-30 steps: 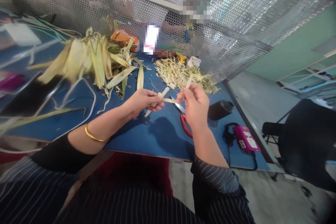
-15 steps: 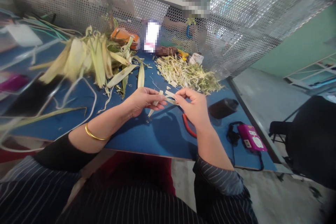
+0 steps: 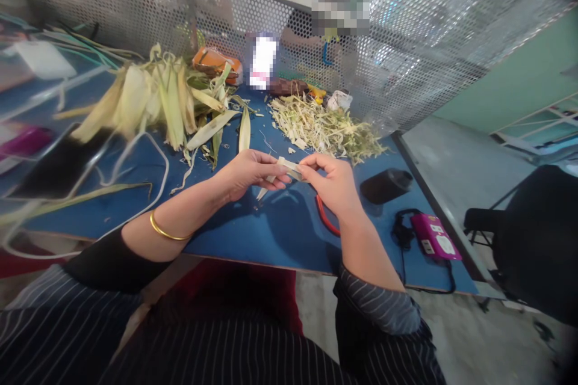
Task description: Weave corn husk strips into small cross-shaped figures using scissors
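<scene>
Between my two hands, over the middle of the blue table [image 3: 271,240], is a pale strip of husk [image 3: 289,164]. My left hand [image 3: 257,173] pinches it at one side, and a loose piece hangs below those fingers. The other side is gripped by the thumb and fingertips of my right hand [image 3: 329,183]. Just under my right hand lies a tool with red handles [image 3: 326,216], partly hidden by the wrist. Beyond the hands is a heap of shredded husk [image 3: 320,126], with a pile of whole husks [image 3: 167,96] to its left.
On the right are a black cylinder [image 3: 386,186] and a magenta box [image 3: 436,236] with a black cable. A white cable [image 3: 165,174] loops at the left near a dark flat panel [image 3: 61,162]. Behind the piles stands a perforated metal screen [image 3: 262,3], with a lit phone [image 3: 262,62] before it.
The strip ends, apart and crossing before, now lie together between my fingertips. My hands have stayed nearly in place, and the view has shifted slightly.
</scene>
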A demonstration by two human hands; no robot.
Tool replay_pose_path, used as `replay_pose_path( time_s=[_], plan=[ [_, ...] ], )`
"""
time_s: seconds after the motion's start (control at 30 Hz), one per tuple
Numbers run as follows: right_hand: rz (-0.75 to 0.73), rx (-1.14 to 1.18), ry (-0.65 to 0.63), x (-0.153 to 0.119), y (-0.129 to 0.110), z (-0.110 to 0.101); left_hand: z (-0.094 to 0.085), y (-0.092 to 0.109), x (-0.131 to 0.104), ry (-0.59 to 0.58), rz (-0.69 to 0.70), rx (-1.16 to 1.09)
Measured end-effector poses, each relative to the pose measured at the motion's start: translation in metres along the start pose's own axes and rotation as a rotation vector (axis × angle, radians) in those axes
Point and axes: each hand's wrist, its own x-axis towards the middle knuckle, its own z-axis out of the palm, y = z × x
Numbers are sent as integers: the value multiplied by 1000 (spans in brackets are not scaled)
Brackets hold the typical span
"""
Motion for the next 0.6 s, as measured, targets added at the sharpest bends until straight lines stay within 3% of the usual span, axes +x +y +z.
replay_pose_path(
  time_s=[0.4, 0.6],
  plan=[
    [15, -39, 79, 0, 3, 16, 3, -5, 1, -21, 8, 74],
    [-91, -37, 28, 2, 2, 21, 8, -1, -1, -5, -3, 108]
  ],
)
